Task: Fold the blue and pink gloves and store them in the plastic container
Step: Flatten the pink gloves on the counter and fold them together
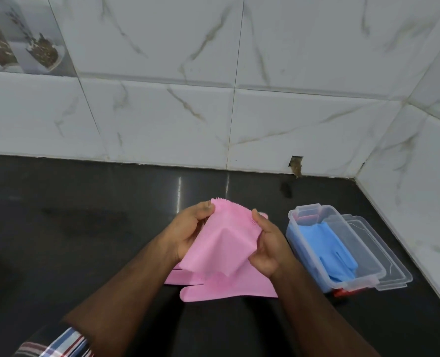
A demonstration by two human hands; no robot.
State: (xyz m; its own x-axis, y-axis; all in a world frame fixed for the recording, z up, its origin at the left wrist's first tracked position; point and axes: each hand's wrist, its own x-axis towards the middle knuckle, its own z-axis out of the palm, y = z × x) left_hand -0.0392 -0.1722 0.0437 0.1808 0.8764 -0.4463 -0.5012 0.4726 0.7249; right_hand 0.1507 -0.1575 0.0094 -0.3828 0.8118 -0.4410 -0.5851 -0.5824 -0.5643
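Note:
A pink glove [222, 239] with small bristles along its top edge is lifted above the black counter, bent into a peak. My left hand [190, 231] pinches its left side and my right hand [268, 243] grips its right side. A second pink glove [213, 286] lies flat on the counter under them, partly hidden. To the right stands the clear plastic container [297, 215], open, with the blue gloves [327, 246] lying inside it.
The container's clear lid [383, 256] lies against its right side. A white marble-patterned tiled wall runs along the back and the right, meeting in a corner. The black counter [85, 228] stretches to the left.

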